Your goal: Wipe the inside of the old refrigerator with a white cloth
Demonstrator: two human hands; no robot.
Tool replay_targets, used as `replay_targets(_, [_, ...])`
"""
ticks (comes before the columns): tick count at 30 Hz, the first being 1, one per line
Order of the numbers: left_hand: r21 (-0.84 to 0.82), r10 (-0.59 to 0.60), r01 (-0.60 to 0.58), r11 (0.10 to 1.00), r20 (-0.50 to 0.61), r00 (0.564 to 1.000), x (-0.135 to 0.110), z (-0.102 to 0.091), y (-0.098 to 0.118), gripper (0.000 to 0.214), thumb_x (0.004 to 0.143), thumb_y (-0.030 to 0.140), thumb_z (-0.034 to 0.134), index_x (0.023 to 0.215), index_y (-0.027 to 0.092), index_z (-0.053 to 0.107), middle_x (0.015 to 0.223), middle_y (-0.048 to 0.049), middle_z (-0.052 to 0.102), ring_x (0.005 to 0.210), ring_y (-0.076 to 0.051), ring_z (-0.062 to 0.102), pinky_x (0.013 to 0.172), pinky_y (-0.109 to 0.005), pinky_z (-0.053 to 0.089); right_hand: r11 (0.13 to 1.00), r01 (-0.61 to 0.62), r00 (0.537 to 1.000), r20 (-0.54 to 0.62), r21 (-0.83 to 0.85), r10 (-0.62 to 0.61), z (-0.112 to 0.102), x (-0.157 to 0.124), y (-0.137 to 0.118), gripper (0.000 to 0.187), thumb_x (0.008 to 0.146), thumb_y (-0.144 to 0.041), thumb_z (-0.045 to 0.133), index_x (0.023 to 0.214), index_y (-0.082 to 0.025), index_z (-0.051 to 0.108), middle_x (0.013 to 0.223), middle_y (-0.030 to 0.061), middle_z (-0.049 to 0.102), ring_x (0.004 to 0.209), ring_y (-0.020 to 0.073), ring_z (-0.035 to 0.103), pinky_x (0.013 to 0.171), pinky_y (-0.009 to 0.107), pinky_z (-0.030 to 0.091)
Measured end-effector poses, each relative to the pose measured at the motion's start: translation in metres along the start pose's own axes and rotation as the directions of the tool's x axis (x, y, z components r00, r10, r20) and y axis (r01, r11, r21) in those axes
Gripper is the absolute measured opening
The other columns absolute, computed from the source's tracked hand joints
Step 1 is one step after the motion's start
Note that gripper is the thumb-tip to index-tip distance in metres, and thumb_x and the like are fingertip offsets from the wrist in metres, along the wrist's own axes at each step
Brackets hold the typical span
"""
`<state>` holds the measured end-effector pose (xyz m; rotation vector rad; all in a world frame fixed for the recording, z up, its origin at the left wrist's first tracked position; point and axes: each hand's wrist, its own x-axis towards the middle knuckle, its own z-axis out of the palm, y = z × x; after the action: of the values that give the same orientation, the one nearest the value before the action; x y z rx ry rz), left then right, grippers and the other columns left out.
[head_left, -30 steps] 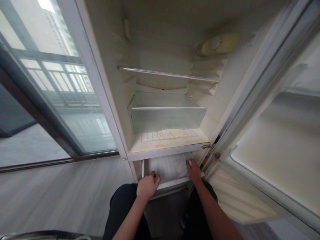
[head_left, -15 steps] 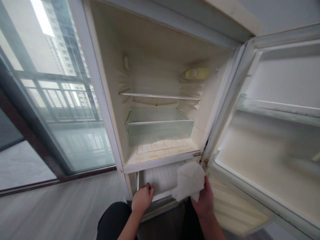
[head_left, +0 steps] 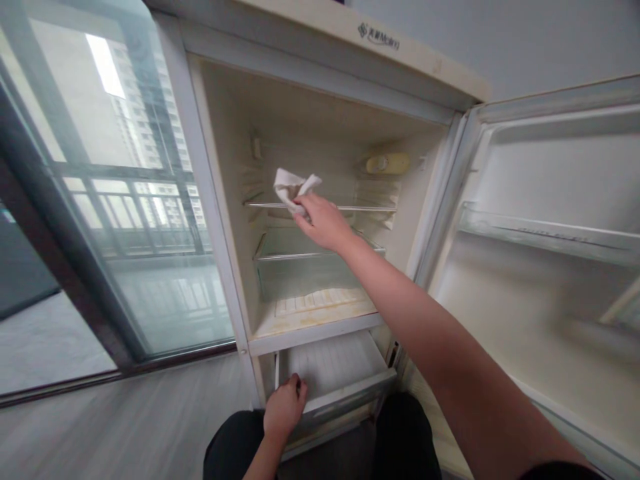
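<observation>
My right hand (head_left: pixel 323 217) reaches into the open fridge compartment, fingers closed on a crumpled white cloth (head_left: pixel 293 187). The cloth is at the front edge of the upper glass shelf (head_left: pixel 365 208), toward its left side; whether it touches the glass I cannot tell. Low down, my left hand (head_left: pixel 284 403) has its fingers curled over the front left corner of a white drawer (head_left: pixel 340 363), which is pulled partly out. Below the shelf sits a clear crisper bin (head_left: pixel 300 277), partly covered by my right forearm.
Yellowish stains mark the fridge floor (head_left: pixel 300 320). The fridge door (head_left: pixel 540 167), with a clear door shelf (head_left: pixel 550 233), stands wide open at the right. A yellow light and dial housing (head_left: pixel 387 163) is on the inner right wall. At the left is a glass sliding door (head_left: pixel 155 280).
My right hand has lifted the white cloth from above the drawer, up and left to the upper shelf. My left hand stays at the drawer corner. The view has tilted up slightly.
</observation>
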<state>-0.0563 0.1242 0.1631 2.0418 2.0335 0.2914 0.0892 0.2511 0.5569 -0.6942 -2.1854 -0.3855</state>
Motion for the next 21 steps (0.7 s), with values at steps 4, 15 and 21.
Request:
replay_targets(4, [-0.008,0.012,-0.012,1.0,-0.013,1.0,-0.001,-0.001,-0.001,0.037,0.101,0.038,0.029,0.104,0.018,0.06,0.09,-0.0105,0.074,0.089,-0.025,0.072,0.075,-0.032,0.046,0.979,-0.066,0.981,0.168,-0.191,0.099,0.042,-0.009,0.018,0.014,0.094,-0.02,0.056,0.101,-0.01,0.062,0.103,0.0115,0.064,0.105,0.0232,0.058,0.101,0.044,0.041])
replay_targets(15, [0.027,0.037,-0.035,0.999,-0.066,0.997,0.001,0.005,-0.004,0.031,0.099,0.033,0.034,0.111,0.018,0.057,0.091,-0.0116,0.072,0.088,-0.025,0.071,0.076,-0.032,0.046,0.745,-0.632,0.743,-0.104,0.214,0.661,0.149,-0.283,-0.074,0.011,0.088,-0.026,0.05,0.09,-0.02,0.06,0.091,0.0084,0.063,0.094,0.0199,0.061,0.088,0.03,0.047])
replay_targets(21, [0.028,0.074,-0.07,0.997,-0.146,0.987,0.003,0.01,-0.009,0.025,0.095,0.02,0.039,0.113,0.018,0.056,0.099,-0.0094,0.07,0.096,-0.022,0.068,0.084,-0.031,0.045,0.593,-0.802,0.359,0.74,-0.067,0.569,0.22,-0.333,-0.114,0.014,0.086,-0.027,0.056,0.087,-0.02,0.069,0.088,0.0073,0.073,0.086,0.0235,0.069,0.077,0.031,0.05])
